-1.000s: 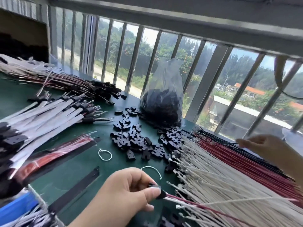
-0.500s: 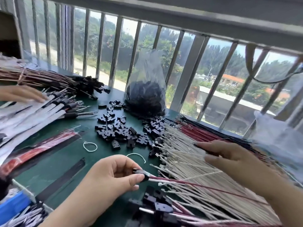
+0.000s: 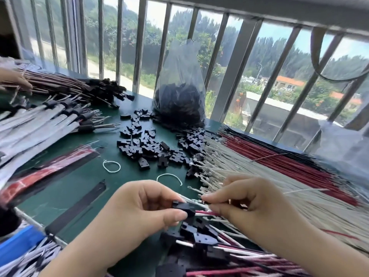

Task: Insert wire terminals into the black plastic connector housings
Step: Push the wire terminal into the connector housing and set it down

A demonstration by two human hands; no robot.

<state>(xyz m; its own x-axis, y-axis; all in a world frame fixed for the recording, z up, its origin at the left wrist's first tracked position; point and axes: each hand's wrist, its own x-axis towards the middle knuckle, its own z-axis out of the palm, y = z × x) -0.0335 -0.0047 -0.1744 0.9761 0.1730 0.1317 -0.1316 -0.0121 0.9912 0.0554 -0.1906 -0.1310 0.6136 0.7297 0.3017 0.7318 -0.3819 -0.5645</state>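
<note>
My left hand pinches a black connector housing between thumb and fingers, low in the middle of the view. A red wire runs out of the housing to the right. My right hand pinches a white wire close to its metal terminal, right at the housing's upper edge. Whether the terminal is inside the housing I cannot tell. Loose black housings lie scattered on the green table. A wide fan of white wires with terminals lies to the right.
Red and black wires lie behind the white ones. A clear bag of black housings stands by the window bars. Finished housings with wires pile below my hands. Grey and brown wire bundles fill the left, where another person's hand reaches.
My right hand came from the far wire pile down to the housing, now pinching a white wire. My left hand kept its hold on the housing. The view shifted down.
</note>
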